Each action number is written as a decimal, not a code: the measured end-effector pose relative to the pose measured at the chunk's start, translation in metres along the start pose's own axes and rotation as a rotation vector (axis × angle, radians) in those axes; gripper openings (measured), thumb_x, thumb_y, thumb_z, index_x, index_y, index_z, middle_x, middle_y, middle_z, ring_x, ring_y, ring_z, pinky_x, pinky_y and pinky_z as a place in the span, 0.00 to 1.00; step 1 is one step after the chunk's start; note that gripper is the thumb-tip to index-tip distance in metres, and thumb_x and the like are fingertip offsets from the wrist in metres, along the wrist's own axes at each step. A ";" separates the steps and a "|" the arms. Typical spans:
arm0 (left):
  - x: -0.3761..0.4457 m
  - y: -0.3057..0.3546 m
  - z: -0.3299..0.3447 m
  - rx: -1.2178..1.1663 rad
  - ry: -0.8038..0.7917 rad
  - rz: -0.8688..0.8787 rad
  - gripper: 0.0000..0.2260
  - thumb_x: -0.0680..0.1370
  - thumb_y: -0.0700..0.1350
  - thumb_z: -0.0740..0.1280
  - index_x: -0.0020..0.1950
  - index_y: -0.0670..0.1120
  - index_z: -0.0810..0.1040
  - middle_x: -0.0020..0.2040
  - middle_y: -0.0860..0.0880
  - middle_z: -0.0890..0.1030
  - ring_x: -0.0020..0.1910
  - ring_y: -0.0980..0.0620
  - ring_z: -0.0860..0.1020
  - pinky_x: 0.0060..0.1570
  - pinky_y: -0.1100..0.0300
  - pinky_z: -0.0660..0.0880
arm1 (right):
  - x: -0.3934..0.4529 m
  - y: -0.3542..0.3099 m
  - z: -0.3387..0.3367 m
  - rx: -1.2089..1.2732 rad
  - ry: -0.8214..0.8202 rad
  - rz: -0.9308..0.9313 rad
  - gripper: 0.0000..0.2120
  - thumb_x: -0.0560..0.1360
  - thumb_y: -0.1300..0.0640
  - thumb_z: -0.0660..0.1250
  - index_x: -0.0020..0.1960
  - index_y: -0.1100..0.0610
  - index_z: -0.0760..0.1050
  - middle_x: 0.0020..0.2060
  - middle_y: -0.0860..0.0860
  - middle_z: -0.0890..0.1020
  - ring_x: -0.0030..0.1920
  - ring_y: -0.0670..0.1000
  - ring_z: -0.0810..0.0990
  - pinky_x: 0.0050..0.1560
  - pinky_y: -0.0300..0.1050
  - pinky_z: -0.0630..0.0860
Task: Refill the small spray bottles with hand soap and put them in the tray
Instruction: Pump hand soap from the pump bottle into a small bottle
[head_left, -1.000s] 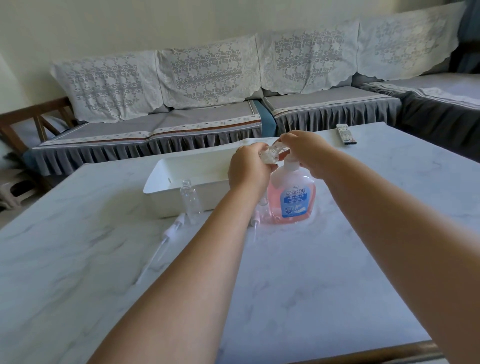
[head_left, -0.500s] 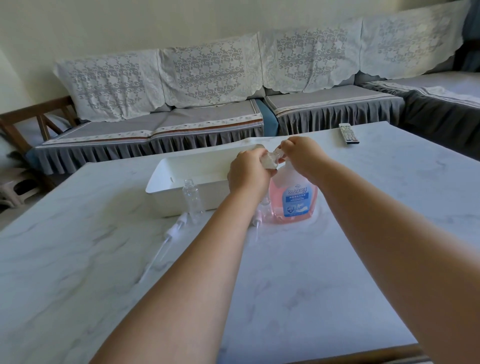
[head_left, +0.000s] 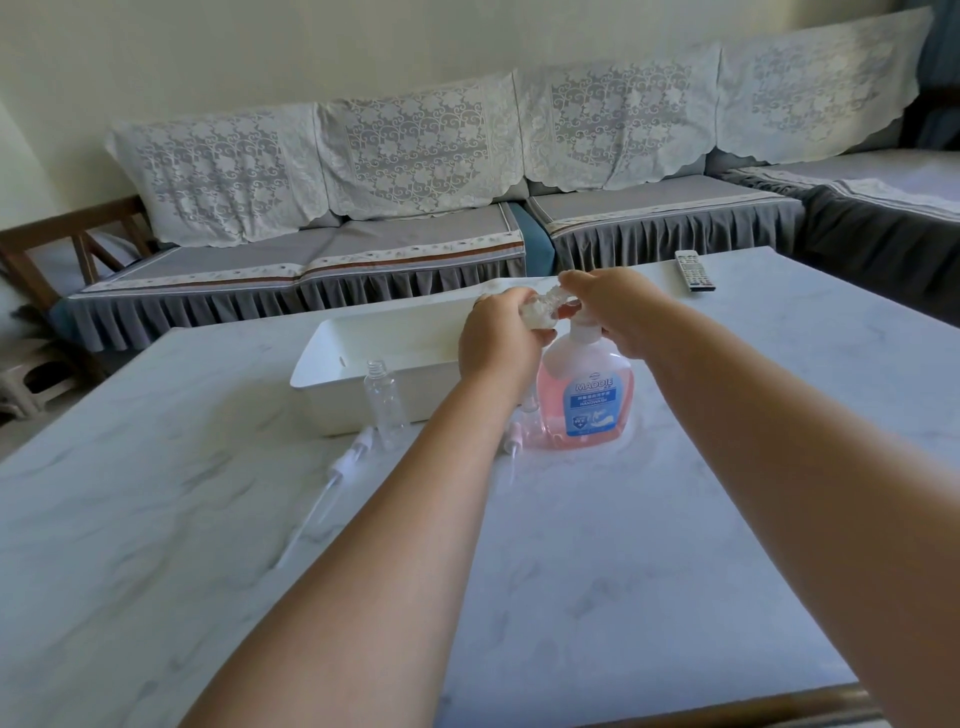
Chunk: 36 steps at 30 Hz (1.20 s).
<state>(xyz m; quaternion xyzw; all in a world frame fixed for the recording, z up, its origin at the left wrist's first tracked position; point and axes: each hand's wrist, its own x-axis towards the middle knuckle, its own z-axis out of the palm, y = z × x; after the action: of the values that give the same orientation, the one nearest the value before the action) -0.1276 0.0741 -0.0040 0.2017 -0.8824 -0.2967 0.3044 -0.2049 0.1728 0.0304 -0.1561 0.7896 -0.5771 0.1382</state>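
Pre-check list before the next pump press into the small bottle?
1. Small bottle gripped by left hand: ok.
2. Right hand on pump head: ok.
3. Bottle mouth lined up under nozzle: cannot tell, hands hide it.
4. Soap bottle upright on table: ok.
5. Tray within reach, behind: ok.
6. Spare empty bottle upright, spray heads off: ok.
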 end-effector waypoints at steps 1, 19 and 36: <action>0.000 0.000 0.000 0.001 -0.004 0.001 0.18 0.72 0.44 0.75 0.62 0.49 0.80 0.56 0.46 0.82 0.54 0.44 0.79 0.51 0.55 0.74 | 0.001 0.002 0.000 -0.007 0.005 -0.020 0.13 0.77 0.50 0.62 0.51 0.60 0.77 0.34 0.48 0.79 0.42 0.51 0.74 0.44 0.44 0.69; -0.002 -0.001 0.000 -0.022 0.002 -0.023 0.19 0.71 0.46 0.75 0.62 0.49 0.80 0.56 0.47 0.82 0.54 0.44 0.79 0.52 0.52 0.76 | 0.005 0.000 -0.001 0.082 -0.057 0.066 0.13 0.74 0.49 0.67 0.49 0.59 0.76 0.40 0.52 0.83 0.54 0.54 0.80 0.60 0.50 0.75; -0.008 0.004 -0.004 -0.031 0.014 -0.042 0.22 0.72 0.45 0.76 0.65 0.49 0.78 0.60 0.47 0.81 0.58 0.45 0.78 0.57 0.52 0.76 | -0.004 0.003 -0.003 0.055 -0.079 0.042 0.15 0.75 0.45 0.64 0.49 0.58 0.77 0.41 0.51 0.84 0.53 0.56 0.78 0.59 0.52 0.72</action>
<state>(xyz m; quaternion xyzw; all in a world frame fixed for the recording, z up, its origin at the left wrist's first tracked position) -0.1198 0.0801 -0.0020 0.2174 -0.8711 -0.3153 0.3074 -0.2028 0.1775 0.0286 -0.1581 0.7704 -0.5890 0.1858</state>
